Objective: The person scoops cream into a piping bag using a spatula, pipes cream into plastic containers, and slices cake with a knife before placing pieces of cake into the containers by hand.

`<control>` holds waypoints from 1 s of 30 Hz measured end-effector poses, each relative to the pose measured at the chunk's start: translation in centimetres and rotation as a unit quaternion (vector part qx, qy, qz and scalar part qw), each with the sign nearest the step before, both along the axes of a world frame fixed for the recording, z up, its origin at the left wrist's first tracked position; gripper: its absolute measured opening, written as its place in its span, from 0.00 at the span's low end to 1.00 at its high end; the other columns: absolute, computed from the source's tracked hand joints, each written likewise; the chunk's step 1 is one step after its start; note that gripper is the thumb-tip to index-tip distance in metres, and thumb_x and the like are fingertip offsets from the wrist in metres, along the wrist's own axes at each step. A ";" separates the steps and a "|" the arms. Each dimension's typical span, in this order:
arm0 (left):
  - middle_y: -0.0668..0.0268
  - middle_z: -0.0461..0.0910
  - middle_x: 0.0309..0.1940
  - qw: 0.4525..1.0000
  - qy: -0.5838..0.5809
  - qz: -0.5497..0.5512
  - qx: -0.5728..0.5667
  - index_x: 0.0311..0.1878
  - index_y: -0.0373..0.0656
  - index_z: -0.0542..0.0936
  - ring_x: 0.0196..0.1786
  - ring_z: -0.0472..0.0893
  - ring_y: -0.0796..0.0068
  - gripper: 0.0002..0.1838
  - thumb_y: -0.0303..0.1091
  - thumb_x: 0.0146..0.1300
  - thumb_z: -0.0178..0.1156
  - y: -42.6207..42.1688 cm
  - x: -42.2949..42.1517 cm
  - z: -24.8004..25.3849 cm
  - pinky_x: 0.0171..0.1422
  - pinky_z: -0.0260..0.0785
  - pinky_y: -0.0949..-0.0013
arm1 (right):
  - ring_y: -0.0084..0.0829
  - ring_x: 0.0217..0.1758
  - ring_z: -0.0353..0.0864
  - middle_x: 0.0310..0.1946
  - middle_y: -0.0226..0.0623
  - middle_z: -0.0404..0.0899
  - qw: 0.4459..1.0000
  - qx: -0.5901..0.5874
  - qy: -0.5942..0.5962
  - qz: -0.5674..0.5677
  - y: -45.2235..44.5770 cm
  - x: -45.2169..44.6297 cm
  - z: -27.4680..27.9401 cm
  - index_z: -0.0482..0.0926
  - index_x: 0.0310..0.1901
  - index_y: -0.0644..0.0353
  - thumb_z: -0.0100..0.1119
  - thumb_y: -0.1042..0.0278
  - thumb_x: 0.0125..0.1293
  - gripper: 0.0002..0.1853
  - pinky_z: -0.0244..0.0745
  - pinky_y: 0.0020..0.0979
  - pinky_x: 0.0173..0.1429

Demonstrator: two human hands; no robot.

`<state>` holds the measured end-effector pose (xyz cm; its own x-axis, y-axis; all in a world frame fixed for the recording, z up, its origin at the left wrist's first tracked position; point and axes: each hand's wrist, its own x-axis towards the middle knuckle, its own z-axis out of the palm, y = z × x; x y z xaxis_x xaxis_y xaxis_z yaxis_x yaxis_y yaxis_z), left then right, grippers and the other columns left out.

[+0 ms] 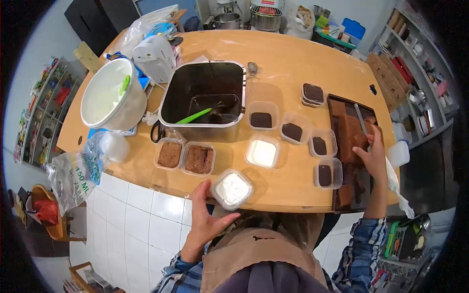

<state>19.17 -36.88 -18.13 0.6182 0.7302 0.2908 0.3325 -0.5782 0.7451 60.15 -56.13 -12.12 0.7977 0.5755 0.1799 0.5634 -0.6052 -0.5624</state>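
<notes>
- My left hand [205, 219] is at the lower centre of the frame, thumb and fingers spread wide in a C at the lower left of a square clear plastic cup topped with white cream [232, 189]; I cannot tell whether my skin touches it.
- That cup sits at the near edge of the pale wooden table [288, 58].
- My right hand [375, 158] is at the right of the frame, thumb and fingers parted over a brown slab of cake [348, 132]; I cannot tell whether they grip any.
- The slab lies in a dark rectangular tray [354, 206], with a long, flat silver blade [360, 118] on it near my fingertips.
- Another square clear cup of smooth white filling [263, 152] stands at centre.
- Left of it, side by side, are two clear cups showing brown cake [199, 159].
- Between centre and tray, four clear cups hold dark squares [292, 132].
- Upper left of centre stands a deep dark basin with a silver rim [210, 134], a green-handled tool [194, 115] inside.
</notes>
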 end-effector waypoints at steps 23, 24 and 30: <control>0.48 0.66 0.55 0.977 -0.045 -0.189 -0.085 0.63 0.32 0.57 0.58 0.69 0.52 0.47 0.33 0.39 0.71 -1.2 5.0 0.9 0.63 0.60 0.61 | 0.33 0.47 0.75 0.44 0.44 0.73 0.994 0.088 0.056 0.013 -0.4 1.9 -1.3 0.58 0.63 0.59 0.67 0.77 0.47 0.40 0.72 0.32 0.49; 0.48 0.66 0.55 0.974 -0.045 -0.207 -0.079 0.63 0.32 0.57 0.58 0.68 0.52 0.47 0.32 0.39 0.71 -1.2 5.8 0.8 0.64 0.60 0.61 | 0.32 0.47 0.75 0.44 0.43 0.73 0.995 0.085 0.060 0.002 -0.5 1.6 -0.9 0.58 0.63 0.59 0.66 0.77 0.47 0.40 0.72 0.31 0.49; 0.48 0.64 0.58 0.960 -0.010 -0.258 -0.110 0.65 0.32 0.54 0.62 0.65 0.54 0.49 0.32 0.39 0.71 -0.7 7.8 -0.2 0.68 0.55 0.60 | 0.32 0.44 0.75 0.44 0.43 0.73 0.977 0.178 0.112 0.017 -0.8 0.6 0.5 0.58 0.64 0.57 0.67 0.74 0.47 0.41 0.72 0.31 0.49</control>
<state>27.02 -37.58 -18.36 0.9097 0.3740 0.1803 0.0291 -0.4907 0.8709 60.79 -56.98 -11.66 0.8211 0.5359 0.1966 0.4185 -0.3310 -0.8458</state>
